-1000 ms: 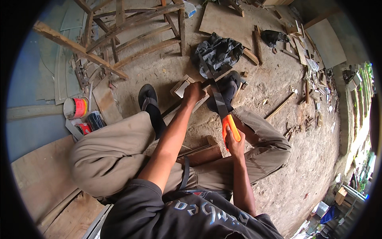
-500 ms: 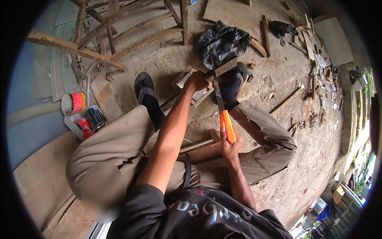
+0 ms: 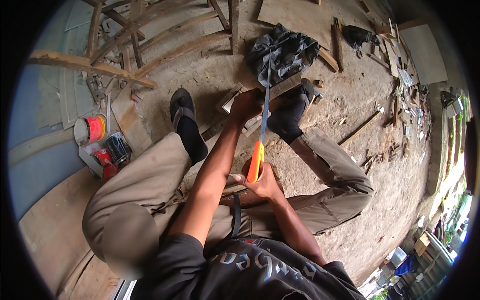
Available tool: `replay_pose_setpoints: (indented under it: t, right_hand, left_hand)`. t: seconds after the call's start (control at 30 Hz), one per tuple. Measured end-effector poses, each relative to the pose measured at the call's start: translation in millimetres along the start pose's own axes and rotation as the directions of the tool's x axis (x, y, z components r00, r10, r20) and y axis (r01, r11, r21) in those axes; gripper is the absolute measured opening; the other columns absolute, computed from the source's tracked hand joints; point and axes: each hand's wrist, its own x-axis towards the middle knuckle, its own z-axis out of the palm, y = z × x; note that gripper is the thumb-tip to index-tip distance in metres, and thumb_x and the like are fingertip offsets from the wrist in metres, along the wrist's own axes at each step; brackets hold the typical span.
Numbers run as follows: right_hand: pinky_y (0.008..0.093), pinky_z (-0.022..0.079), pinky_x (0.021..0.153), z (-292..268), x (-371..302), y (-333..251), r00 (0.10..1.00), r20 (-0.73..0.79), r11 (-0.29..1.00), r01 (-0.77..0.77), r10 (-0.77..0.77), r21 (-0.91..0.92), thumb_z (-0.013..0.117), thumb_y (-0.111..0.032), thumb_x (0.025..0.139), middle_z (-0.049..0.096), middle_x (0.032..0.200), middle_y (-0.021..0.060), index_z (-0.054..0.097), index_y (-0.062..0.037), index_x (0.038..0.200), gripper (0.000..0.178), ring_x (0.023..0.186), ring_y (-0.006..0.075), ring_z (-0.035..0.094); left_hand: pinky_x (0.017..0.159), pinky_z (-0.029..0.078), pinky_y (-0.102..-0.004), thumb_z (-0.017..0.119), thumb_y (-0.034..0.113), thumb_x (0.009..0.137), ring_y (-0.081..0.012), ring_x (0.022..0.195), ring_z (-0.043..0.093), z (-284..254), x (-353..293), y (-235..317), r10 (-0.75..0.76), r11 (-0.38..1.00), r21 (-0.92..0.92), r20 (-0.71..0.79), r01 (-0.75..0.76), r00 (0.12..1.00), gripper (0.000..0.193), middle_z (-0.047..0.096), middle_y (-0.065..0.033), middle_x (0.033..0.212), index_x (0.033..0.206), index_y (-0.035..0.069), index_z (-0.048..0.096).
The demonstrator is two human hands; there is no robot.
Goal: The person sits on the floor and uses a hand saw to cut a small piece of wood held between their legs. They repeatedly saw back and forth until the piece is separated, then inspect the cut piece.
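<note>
My right hand is closed round the orange handle of a handsaw, its thumb stretched out to the left. The thin metal blade points away from me, its far end over a crumpled black plastic bag. My left hand is closed on a piece of wood, just left of the blade. The wood juts out to the right beyond the blade, near my right foot. Below my left hand, a small wooden frame shows in part. Whether the teeth touch the wood, I cannot tell.
Several paint cans stand at the left by a blue wall. A wooden frame with slats is at the upper left. Wood scraps litter the ground at the right. My sandalled feet are either side of the work.
My right hand and the saw handle have swung left, so the blade now runs almost straight away from me and shows more of its length. My left hand stays on the wood.
</note>
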Motion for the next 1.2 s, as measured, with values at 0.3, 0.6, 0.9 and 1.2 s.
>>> replay_pose_setpoints:
  t: [0.3, 0.6, 0.9, 1.2]
  right_hand:
    - [0.0271, 0.032, 0.043, -20, 2, -107, 0.948, -0.236, 0.975, -0.192, 0.214, 0.114, 0.069, -0.041, 0.089, 0.045, 0.054, -0.0032, 0.046, -0.0067, 0.060, 0.050, 0.048, 0.0052, 0.039]
    - [0.0244, 0.029, 0.041, -27, -8, -122, 0.935, -0.293, 0.979, -0.181, 0.201, 0.095, 0.063, -0.041, 0.094, 0.044, 0.053, -0.0048, 0.048, -0.0075, 0.072, 0.042, 0.046, 0.0037, 0.039]
    - [0.0216, 0.026, 0.041, -25, -1, -126, 0.928, -0.304, 0.971, -0.173, 0.217, 0.165, 0.063, -0.032, 0.095, 0.040, 0.053, -0.0063, 0.056, -0.0055, 0.090, 0.028, 0.042, 0.0031, 0.035]
    - [0.0248, 0.036, 0.048, -20, 67, -186, 0.993, -0.088, 0.858, -0.025, 0.081, 0.512, 0.062, -0.031, 0.093, 0.045, 0.063, -0.0014, 0.053, -0.0080, 0.091, 0.025, 0.051, 0.0102, 0.044]
  left_hand:
    - [0.077, 0.053, -0.0445, 0.068, 0.044, 0.074, -0.0365, 0.088, 0.067, -6, 7, 9, -0.076, 0.986, 0.152, 0.065, 0.065, 0.995, 0.043, 0.069, -0.0193, 0.091, 0.098, 0.009, 0.067]
    - [0.074, 0.054, -0.0424, 0.070, 0.045, 0.073, -0.0337, 0.083, 0.068, -1, -8, 15, -0.037, 0.986, 0.162, 0.028, 0.032, 0.999, 0.040, 0.070, -0.0153, 0.086, 0.094, 0.010, 0.071]
    - [0.073, 0.054, -0.0422, 0.067, 0.045, 0.074, -0.0335, 0.084, 0.067, -3, -6, 13, -0.015, 0.985, 0.170, 0.068, 0.004, 0.998, 0.042, 0.070, -0.0161, 0.089, 0.095, 0.009, 0.069]
    - [0.072, 0.054, -0.0439, 0.070, 0.046, 0.072, -0.0363, 0.080, 0.067, 19, -6, -25, -0.065, 0.976, -0.214, -0.084, 0.045, 0.994, 0.043, 0.069, -0.0197, 0.084, 0.090, 0.006, 0.069]
